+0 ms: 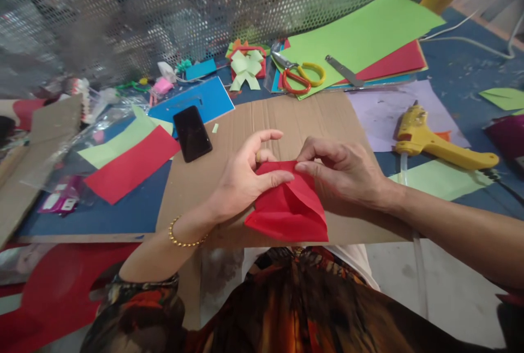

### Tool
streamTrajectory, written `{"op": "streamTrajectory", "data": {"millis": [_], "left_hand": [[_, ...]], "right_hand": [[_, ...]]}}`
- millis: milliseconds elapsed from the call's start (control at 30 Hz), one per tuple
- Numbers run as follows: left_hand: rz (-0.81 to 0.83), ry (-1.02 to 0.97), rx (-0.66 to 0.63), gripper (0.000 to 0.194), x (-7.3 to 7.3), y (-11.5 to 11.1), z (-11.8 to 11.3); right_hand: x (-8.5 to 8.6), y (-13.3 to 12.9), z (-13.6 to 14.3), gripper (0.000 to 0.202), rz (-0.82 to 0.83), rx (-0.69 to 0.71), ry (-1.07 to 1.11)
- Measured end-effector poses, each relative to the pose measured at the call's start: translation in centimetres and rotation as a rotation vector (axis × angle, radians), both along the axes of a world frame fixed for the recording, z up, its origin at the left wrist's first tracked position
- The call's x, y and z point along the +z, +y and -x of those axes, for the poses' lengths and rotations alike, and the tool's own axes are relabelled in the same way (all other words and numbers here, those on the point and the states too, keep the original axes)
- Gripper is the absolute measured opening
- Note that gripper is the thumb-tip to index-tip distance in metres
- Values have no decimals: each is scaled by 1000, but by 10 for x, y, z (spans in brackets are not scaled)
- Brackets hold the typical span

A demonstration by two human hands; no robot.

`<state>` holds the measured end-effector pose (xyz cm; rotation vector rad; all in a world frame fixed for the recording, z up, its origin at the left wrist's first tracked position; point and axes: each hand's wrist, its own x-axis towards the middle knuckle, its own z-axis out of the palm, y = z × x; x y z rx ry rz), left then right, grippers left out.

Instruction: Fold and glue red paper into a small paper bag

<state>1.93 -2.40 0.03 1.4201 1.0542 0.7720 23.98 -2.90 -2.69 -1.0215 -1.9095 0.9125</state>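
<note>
A folded piece of red paper (292, 211) is held above the front part of a brown cardboard sheet (229, 124). My left hand (249, 175) has its thumb on the paper's upper left part and some fingers behind it, with the index finger stretched out past the top edge. At the upper right corner, my right hand (344, 170) pinches the paper between thumb and curled index finger. Below the hands the paper opens out in a loose fold, wider toward the front edge. Part of the paper behind my fingers is hidden.
Left of the hands lie a black phone (192, 133) and a red paper strip (133, 165). Scissors (298, 73) rest on stacked paper (360, 36) beside a metal strip (344, 71). A yellow glue gun (442, 143) lies at right. Perforated metal mesh (262, 4) stands behind.
</note>
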Motion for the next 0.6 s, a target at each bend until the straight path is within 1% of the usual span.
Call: {"op": "streamTrajectory", "data": {"millis": [33,67,133,167,233,400,467,600], "left_hand": [[23,-19,14,82,1,0,0],[37,-22,21,78,2,0,0],[34,16,2,56,4,0,1],[22,48,-22,49,5,0,1],[-29,113,-59,51,7,-1,1],[-218,223,-47,60,9,-1,0],[-249,235,-53,62,8,-1,0],[-282,250,-56,63,8,0,0]], "right_hand": [[-1,0,0,20,-23,4,10],[-2,1,0,21,-46,11,20],[-3,1,-1,22,-86,22,41],[-3,1,-1,22,-95,26,49],[-3,2,-1,24,-83,28,51],[-1,1,0,23,39,13,40],[0,1,0,25,79,8,34],[0,2,-1,27,107,21,36]]}}
